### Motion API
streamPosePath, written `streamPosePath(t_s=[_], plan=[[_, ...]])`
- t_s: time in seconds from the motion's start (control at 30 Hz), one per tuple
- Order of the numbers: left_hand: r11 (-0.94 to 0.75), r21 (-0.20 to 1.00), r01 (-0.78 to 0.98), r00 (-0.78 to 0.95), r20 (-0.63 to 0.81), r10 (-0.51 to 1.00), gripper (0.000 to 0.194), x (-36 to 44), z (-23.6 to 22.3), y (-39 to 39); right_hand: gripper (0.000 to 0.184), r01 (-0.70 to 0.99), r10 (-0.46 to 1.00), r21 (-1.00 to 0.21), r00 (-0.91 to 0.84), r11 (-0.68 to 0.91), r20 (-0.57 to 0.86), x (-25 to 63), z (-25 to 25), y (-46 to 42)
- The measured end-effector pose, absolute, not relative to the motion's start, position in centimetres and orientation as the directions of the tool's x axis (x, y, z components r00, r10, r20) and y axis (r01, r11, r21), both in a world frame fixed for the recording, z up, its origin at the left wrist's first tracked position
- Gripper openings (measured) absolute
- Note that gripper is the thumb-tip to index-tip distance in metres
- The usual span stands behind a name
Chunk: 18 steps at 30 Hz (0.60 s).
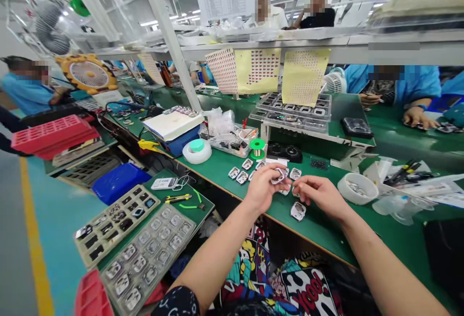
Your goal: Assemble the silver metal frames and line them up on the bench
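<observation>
My left hand [261, 188] is closed around a small square silver housing, like a smartwatch case [277, 176], raised just above the green bench. Close to its right side, my right hand [314, 194] has thumb and fingers drawn together; whatever they pinch, if anything, is too small to make out. Below the right fingers lies a single silver housing [298, 211] on the bench. More of the same housings [242, 177] are spread to the left of and behind my hands, some partly hidden by them.
Left, a tray of silver housings [152, 246], a tray of dark parts [118, 219], and green-handled cutters [194, 202]. Behind stand a solder spool [257, 148] and tape roll [196, 150]. Right, a white round container [357, 188] and tool box [406, 176]. Co-workers sit across the bench.
</observation>
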<state>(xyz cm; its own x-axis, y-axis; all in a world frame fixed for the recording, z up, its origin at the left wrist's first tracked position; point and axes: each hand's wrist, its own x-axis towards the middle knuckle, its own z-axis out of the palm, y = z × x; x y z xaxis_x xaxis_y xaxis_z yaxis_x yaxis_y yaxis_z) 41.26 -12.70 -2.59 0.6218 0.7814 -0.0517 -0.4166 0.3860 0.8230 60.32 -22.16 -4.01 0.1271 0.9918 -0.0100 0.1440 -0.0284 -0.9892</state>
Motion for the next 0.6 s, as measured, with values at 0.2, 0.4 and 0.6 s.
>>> streamPosePath(t_s=[0.2,0.4,0.6], plan=[[-0.229,0.947,0.226,0.799,-0.046,0.600,0.036,35.7,-3.2,-10.1,0.036,0.159,0.964,-0.987,0.265,-0.018,0.026,60.7,-4.5,-21.5],[-0.900,0.394,0.184,0.982,-0.042,0.182,0.025,37.3,-1.9,-9.3,0.028,0.176,0.962,-0.983,0.274,-0.042,0.008,60.9,-5.0,-21.1],[-0.990,0.028,0.137,0.976,-0.176,0.129,0.024,39.4,-2.1,-10.1,0.026,0.184,0.961,-0.982,0.276,-0.030,0.023,61.1,-4.9,-21.4]])
